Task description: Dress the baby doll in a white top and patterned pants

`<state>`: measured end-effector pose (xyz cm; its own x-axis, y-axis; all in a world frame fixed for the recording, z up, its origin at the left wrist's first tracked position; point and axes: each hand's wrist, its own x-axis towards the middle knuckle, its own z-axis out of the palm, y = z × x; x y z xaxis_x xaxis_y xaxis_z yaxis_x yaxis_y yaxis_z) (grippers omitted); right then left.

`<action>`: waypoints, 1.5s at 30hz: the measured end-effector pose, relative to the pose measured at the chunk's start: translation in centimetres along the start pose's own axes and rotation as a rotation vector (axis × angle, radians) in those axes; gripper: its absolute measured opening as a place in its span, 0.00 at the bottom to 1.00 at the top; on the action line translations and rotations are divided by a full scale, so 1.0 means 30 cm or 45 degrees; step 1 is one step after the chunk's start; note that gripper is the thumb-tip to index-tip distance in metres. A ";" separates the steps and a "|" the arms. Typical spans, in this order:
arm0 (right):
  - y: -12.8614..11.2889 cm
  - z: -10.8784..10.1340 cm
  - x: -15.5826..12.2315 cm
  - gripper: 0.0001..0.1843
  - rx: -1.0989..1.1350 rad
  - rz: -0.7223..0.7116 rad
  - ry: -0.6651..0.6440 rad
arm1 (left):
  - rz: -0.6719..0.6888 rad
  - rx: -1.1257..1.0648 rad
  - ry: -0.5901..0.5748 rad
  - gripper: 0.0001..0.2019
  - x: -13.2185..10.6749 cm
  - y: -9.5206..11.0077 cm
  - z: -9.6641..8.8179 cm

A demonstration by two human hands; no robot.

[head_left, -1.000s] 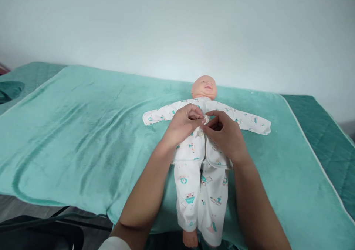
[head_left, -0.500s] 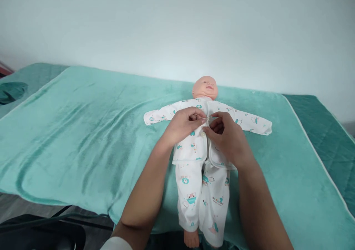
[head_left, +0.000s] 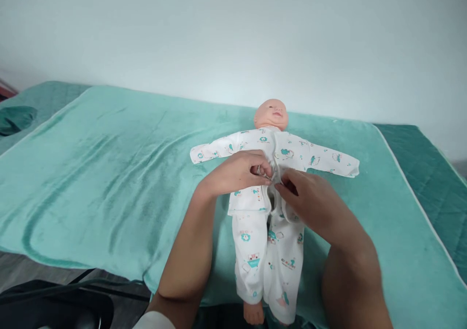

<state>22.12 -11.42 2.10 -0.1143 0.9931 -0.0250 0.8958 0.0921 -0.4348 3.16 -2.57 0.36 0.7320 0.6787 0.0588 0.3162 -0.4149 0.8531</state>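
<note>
Both left hand and right hand are pinching narrowly at the shirt's front edges, neither nearer; those edges are running lengthwise between them, down the doll that is lying on the green blanket.

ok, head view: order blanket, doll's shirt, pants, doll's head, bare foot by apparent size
1. Light green blanket
2. Shirt and pants: too close to rank; shirt partly covered
3. Doll's head
4. Bare foot

Soft light on the wall dims toward the corners.
</note>
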 end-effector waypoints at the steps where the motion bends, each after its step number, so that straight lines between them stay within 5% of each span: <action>1: 0.009 -0.006 0.002 0.16 0.035 -0.004 -0.020 | 0.010 0.017 -0.009 0.04 -0.001 0.000 0.000; 11: 0.087 -0.007 0.010 0.22 0.775 0.015 -0.189 | -0.029 0.008 0.016 0.08 -0.004 0.011 -0.001; 20: 0.071 0.023 0.025 0.20 1.185 0.043 -0.148 | -0.073 -0.388 -0.035 0.08 0.000 0.027 0.013; 30: 0.071 0.029 0.032 0.20 1.241 0.085 -0.170 | -0.169 -0.746 -0.114 0.06 0.005 -0.005 0.018; 45: 0.078 0.042 0.037 0.22 1.300 0.083 -0.212 | -0.123 -0.806 -0.134 0.06 0.017 -0.029 0.023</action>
<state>23.56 -10.19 -0.08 -0.2058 0.9644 -0.1662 0.1205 -0.1436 -0.9823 3.67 -2.27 -0.71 0.7837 0.6185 -0.0571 -0.0097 0.1041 0.9945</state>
